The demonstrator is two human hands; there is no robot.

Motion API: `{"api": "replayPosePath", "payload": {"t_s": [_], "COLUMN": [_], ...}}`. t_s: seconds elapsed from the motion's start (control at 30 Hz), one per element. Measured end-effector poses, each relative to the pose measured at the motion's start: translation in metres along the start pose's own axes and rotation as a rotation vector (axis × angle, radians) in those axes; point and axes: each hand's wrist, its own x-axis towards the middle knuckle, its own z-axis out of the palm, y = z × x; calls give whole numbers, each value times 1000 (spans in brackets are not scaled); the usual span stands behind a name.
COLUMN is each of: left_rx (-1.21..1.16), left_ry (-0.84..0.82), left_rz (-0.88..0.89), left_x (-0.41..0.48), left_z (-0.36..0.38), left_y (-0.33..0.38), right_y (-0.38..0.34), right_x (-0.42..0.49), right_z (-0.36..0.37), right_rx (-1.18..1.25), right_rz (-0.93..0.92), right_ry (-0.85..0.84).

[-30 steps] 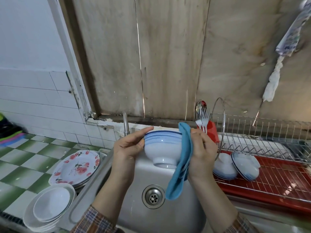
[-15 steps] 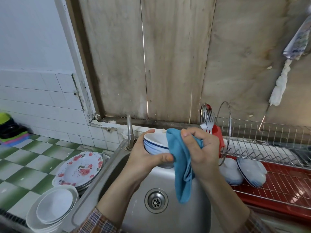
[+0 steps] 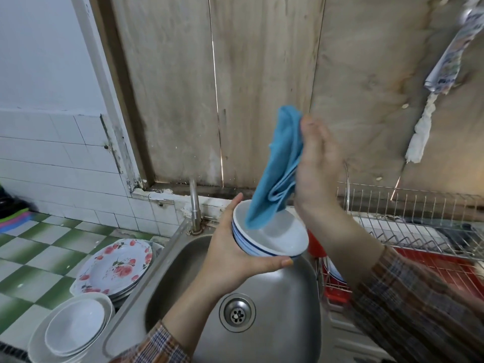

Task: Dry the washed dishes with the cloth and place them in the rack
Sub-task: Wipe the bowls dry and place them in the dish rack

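My left hand (image 3: pixel 230 258) grips a white bowl with blue rim stripes (image 3: pixel 272 235) from below and behind, over the steel sink (image 3: pixel 183 279). The bowl's mouth tilts up toward me. Raised above the bowl, my right hand (image 3: pixel 317 163) holds a blue cloth (image 3: pixel 277 169), whose lower end hangs down into the bowl. The wire dish rack (image 3: pixel 408 226) with a red tray stands to the right, partly hidden by my right arm. Flowered plates (image 3: pixel 115 268) and stacked white bowls (image 3: pixel 73 326) wait left of the sink.
A tap (image 3: pixel 194 203) rises behind the sink, close to my left hand. White-tiled and wooden walls stand behind. A patterned cloth (image 3: pixel 445 56) hangs at the upper right. The green checked counter (image 3: pixel 34 258) lies to the left.
The bowl has turned from side-on to mouth-up in my left hand. My right hand has lifted the cloth from the bowl's side to high above it, with its end dangling inside.
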Motion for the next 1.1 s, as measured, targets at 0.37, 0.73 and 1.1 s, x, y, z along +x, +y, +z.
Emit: {"api": "replayPosePath", "payload": {"t_s": [0.37, 0.73, 1.1], "left_rx": [-42, 3, 86], "left_ry": [-9, -229, -183], "left_rz": [126, 184, 216], "left_x": [3, -5, -15], "left_z": [-21, -4, -30], "left_y": [2, 3, 4], "right_y": [-1, 17, 6], "right_x": [-40, -60, -43], "right_z": [-30, -21, -48], "right_rx": [-724, -447, -627], "right_rz": [31, 252, -72], "right_ry": [-1148, -392, -1289]}}
